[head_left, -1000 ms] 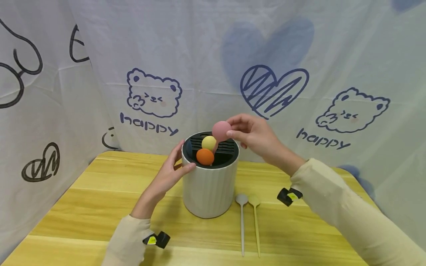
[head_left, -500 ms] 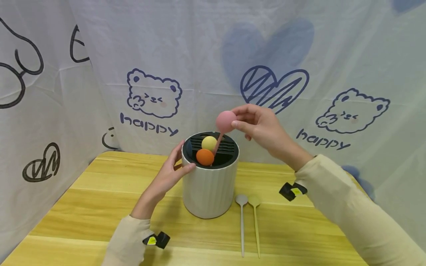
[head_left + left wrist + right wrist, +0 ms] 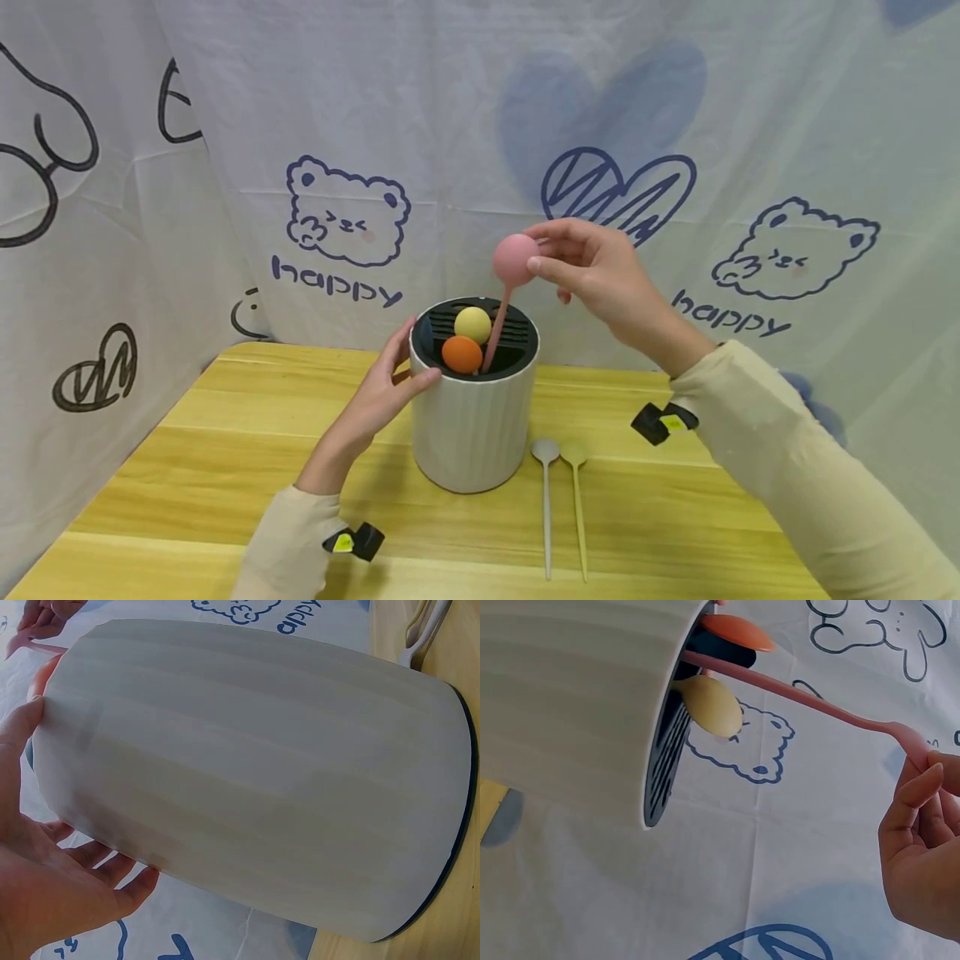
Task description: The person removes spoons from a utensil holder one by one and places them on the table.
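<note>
A white ribbed utensil holder with a black slotted top stands upright on the table. My left hand holds its left side near the rim, thumb in front and fingers behind. My right hand pinches a pink spoon by its round head, above the holder. The pink handle slants down into the opening, and its lower end is hidden inside. An orange spoon and a yellow spoon stand in the holder, heads up. In the right wrist view, fingertips grip the edge of the pink spoon.
On the wooden table, right of the holder, a grey spoon and a pale yellow spoon lie side by side, handles toward me. A white printed cloth hangs behind the table and along its left.
The right hand has risen and shifted slightly right with the pink spoon, so more of its handle shows above the holder. My left hand and the other spoons stay put.
</note>
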Available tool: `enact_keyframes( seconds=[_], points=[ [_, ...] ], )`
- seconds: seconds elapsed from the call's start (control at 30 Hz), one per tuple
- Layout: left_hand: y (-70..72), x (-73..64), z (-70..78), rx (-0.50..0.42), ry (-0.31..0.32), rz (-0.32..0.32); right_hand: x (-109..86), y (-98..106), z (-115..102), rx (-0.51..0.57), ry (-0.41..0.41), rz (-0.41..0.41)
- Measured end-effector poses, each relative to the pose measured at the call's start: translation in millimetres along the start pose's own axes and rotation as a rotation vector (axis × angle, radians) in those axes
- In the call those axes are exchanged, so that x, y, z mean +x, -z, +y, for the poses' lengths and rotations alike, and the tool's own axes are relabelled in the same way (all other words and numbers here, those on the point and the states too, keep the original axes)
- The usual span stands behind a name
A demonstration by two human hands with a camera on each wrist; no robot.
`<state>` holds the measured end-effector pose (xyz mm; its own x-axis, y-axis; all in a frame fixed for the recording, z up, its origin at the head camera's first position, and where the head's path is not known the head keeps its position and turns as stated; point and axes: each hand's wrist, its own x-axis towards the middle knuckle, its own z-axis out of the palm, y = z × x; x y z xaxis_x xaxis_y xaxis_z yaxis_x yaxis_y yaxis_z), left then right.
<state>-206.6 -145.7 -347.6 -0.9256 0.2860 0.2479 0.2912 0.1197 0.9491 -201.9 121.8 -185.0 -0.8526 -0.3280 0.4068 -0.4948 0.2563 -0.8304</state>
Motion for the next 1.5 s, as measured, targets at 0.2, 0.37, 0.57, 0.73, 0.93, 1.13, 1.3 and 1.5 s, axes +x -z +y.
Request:
enact_keyframes(
  seconds=[0.2,0.37,0.57,0.73,0.93,1.13,1.3,1.5],
  points=[
    [-0.5,0.5,0.3,-0.004,0.0,0.0,0.7,2.9,-4.0,0.037,0.037,0.022],
    [-0.6,0.5,0.3,-0.006,0.002,0.0,1.9,5.5,-8.2,0.045,0.067,0.042],
    [-0.1,0.7,0.0,-0.007,0.001,0.002,3.2,9.1,-12.7,0.047,0.086,0.054],
    [-0.2,1.3,-0.4,-0.008,0.001,0.002,2.7,14.1,-15.1,0.064,0.099,0.059],
    [-0.5,0.9,-0.2,-0.005,0.0,0.002,0.2,19.3,-16.9,0.126,0.114,0.072],
    [-0.6,0.5,0.6,-0.006,-0.011,0.0,-4.4,21.1,-17.0,0.124,0.093,0.082],
    [-0.5,0.1,0.6,-0.012,-0.013,-0.002,-8.2,22.0,-13.8,0.174,0.061,0.072],
    [-0.7,-0.3,0.6,-0.014,-0.013,-0.004,-12.7,22.1,-6.1,0.203,-0.002,0.056]
  ],
)
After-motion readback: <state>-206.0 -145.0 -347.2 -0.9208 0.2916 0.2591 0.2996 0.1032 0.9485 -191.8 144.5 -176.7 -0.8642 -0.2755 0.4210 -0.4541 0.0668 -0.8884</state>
